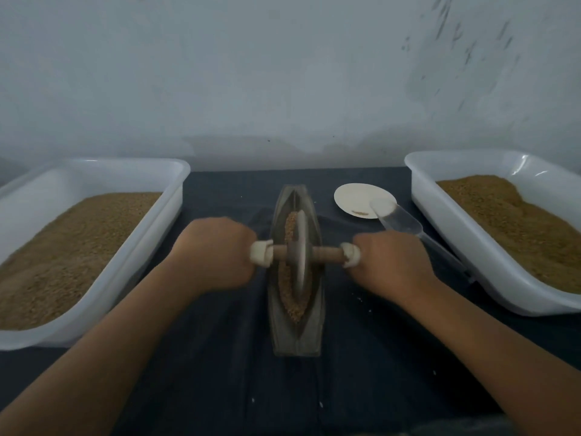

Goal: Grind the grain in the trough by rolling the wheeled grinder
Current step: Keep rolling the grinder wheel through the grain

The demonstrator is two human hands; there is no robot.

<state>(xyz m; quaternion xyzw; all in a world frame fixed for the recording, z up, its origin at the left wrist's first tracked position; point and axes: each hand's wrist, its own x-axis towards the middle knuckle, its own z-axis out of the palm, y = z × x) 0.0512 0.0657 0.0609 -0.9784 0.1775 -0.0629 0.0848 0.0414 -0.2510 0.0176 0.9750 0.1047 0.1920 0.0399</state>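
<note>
A boat-shaped metal trough (297, 336) lies lengthwise on the dark cloth in the middle. Brown grain (290, 302) fills its groove. The wheeled grinder (298, 253), a grey disc on a wooden axle, stands upright in the groove near the trough's middle. My left hand (213, 250) is closed on the axle's left end and my right hand (393, 261) on its right end. White wrapping shows at both ends beside my fingers. The frame is slightly blurred around the hands.
A white tub (132, 272) of brown grain sits on the left, and another white tub (440, 215) of grain on the right. A small round plate (352, 196) and a clear plastic scoop (402, 221) lie right of the trough. A pale wall rises behind.
</note>
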